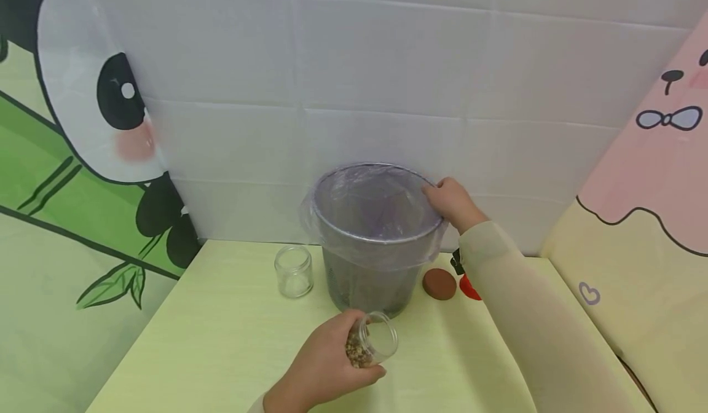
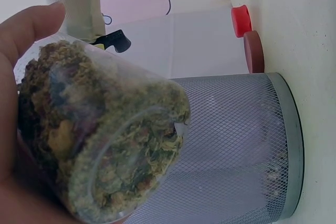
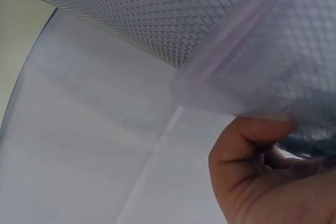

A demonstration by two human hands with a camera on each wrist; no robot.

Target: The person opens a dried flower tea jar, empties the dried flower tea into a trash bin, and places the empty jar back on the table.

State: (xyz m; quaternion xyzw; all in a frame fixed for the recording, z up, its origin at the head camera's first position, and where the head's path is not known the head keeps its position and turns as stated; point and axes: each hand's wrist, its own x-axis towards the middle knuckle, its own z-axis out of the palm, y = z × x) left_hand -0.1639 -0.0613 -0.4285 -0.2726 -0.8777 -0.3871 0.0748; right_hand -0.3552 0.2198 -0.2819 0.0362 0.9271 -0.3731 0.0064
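- Glass jar (image 1: pixel 375 341) with dried bits lies tilted in the left hand (image 1: pixel 326 367), fingers curled around it, before the mesh bin (image 1: pixel 369 281).
- Right hand (image 1: pixel 452 203) grips the bin's rim, arm reaching forward.

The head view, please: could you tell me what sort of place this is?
Probably a staged tabletop set, not a real kitchen: cartoon-print cloth backdrops, a yellow-covered table, a lined mesh bin.

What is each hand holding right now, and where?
Left hand grips the filled glass jar around its body. Right hand holds the mesh bin by its bag-lined rim.
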